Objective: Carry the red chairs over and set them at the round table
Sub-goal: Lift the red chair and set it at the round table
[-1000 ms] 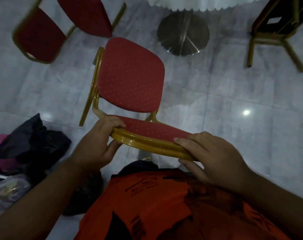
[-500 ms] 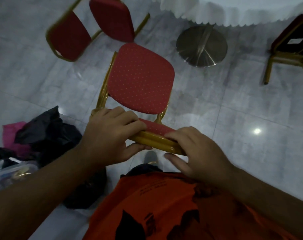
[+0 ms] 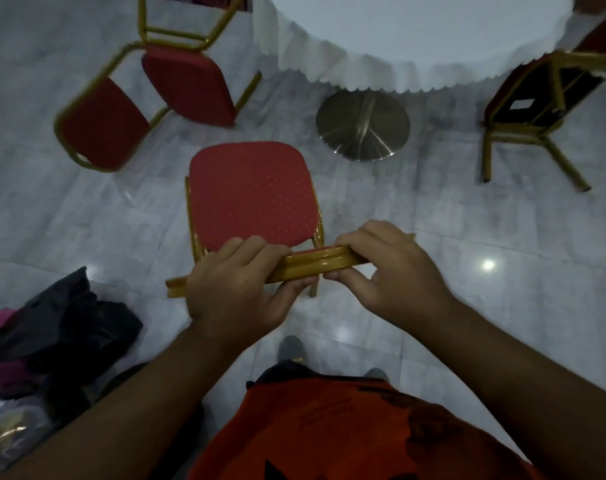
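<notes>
A red chair (image 3: 253, 195) with a gold frame stands right in front of me, its dotted seat facing the round table (image 3: 415, 32). My left hand (image 3: 239, 289) and my right hand (image 3: 388, 268) both grip the gold top rail of its backrest, close together. The table has a white scalloped cloth and a round steel base (image 3: 362, 126). A second red chair (image 3: 149, 98) stands at the table's left. A third chair (image 3: 540, 109) stands at the right, partly under the cloth.
A heap of dark bags and pink cloth (image 3: 45, 337) lies on the floor at my left, with a clear plastic bag (image 3: 7, 431) below it. Another gold chair frame (image 3: 187, 26) shows at the top left. Grey glossy tiles (image 3: 502, 271) stretch to the right.
The chair has turned square to the table and moved closer to it. My hands slid together along the top rail. More of the table and its cloth came into view.
</notes>
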A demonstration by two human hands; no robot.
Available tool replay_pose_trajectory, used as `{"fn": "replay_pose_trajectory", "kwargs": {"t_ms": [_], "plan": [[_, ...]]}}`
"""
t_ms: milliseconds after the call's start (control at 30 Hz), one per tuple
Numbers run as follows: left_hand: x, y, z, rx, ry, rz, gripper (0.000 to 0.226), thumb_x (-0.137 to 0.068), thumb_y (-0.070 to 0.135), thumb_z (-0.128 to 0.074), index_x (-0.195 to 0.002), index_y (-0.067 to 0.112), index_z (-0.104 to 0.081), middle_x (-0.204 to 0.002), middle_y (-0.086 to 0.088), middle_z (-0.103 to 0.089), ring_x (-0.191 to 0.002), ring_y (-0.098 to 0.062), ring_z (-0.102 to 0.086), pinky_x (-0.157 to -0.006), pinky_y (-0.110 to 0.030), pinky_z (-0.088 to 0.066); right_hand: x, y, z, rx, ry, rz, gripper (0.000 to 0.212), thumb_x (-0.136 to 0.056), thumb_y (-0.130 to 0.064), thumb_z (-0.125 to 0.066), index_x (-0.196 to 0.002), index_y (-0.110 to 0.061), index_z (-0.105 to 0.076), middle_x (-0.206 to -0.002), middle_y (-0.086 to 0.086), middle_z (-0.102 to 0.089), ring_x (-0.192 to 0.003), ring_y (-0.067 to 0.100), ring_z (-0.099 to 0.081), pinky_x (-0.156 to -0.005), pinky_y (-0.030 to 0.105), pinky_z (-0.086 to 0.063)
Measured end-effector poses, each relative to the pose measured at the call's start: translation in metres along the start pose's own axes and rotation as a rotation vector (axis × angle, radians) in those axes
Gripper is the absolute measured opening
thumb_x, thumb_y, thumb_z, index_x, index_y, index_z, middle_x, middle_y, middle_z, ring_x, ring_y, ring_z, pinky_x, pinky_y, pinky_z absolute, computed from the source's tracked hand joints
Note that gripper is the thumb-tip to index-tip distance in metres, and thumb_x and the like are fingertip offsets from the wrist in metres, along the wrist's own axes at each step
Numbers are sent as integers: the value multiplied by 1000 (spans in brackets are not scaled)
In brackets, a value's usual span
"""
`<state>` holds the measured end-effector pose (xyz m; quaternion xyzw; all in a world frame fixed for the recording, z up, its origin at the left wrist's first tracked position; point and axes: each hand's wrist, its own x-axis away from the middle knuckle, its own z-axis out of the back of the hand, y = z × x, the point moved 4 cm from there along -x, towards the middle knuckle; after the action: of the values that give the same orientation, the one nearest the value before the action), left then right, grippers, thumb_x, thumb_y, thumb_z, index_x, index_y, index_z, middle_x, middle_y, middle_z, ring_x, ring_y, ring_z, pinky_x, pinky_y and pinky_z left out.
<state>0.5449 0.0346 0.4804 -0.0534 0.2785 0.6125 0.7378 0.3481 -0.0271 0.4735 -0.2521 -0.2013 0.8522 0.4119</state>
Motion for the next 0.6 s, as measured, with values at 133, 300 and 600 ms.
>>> {"fn": "replay_pose_trajectory", "kwargs": {"t_ms": [133,300,600], "plan": [[-2,-3,-15,88,35,82,42,-88,59,-68,-89,19,-77,-76,5,-68,-65,-16,-58,-52,-31,-43,-12,6,7,73,6,50,35,-87,-52,-66,-100,-19,-73,-87,-6,-61,-82,10,-53,-76,24,-40],[-16,-3,-37,265,25,66,43,-85,62,-70,-89,20,-77,-78,8,-67,-67,-12,-57,-52,-34,-46,-6,21,15,115,49,11,37,-87,-58,-63,-98,-24,-73,-84,-10,-60,-80,11,-54,-73,30,-41],[-67,8,-82,433,-101,-83,40,-81,60,-77,-93,22,-77,-83,10,-67,-72,-12,-57,-61,-40,-46,1,66,31,160,72,-145,40,-87,-66,-55,-102,-32,-68,-91,-16,-56,-84,7,-47,-73,40,-44]]}}
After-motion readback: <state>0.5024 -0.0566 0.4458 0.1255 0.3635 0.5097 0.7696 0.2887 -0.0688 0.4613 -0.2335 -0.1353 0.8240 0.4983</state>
